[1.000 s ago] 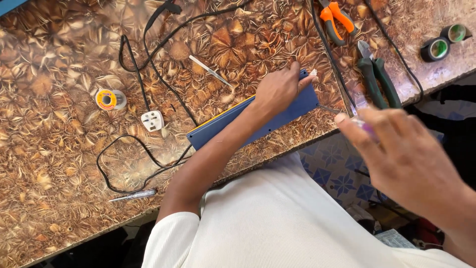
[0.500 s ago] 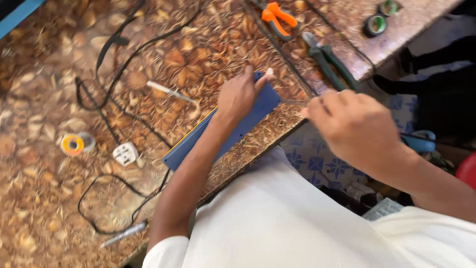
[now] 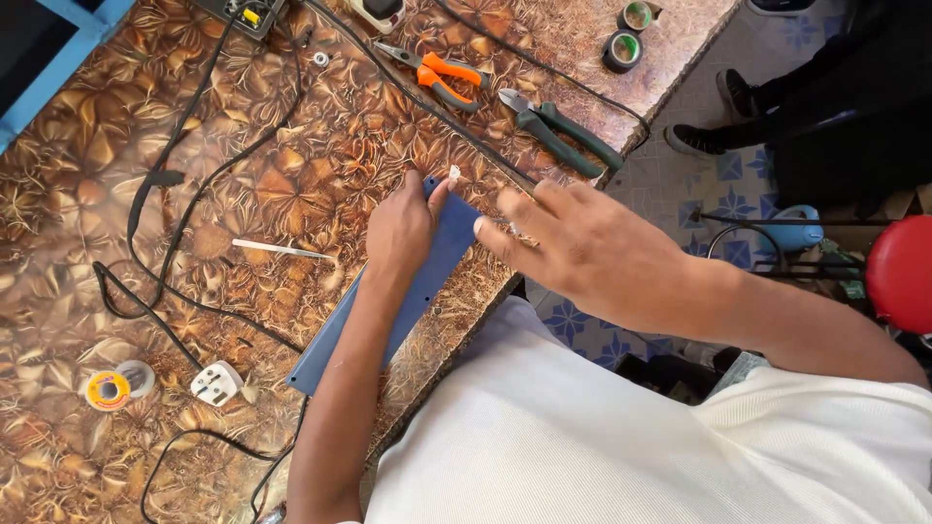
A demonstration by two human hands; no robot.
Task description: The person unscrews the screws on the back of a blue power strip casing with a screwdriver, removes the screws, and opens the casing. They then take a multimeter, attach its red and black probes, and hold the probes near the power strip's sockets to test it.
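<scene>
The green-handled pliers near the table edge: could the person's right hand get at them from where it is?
Probably yes. The right hand hovers open just short of the green-handled pliers, with only bare tabletop and a thin black cable between.

panel (image 3: 427,281) on table (image 3: 291,175), pliers (image 3: 437,70) behind

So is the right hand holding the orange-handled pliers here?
No: the orange-handled pliers lie untouched on the table, while the right hand hovers with spread fingers over the blue panel.
</scene>
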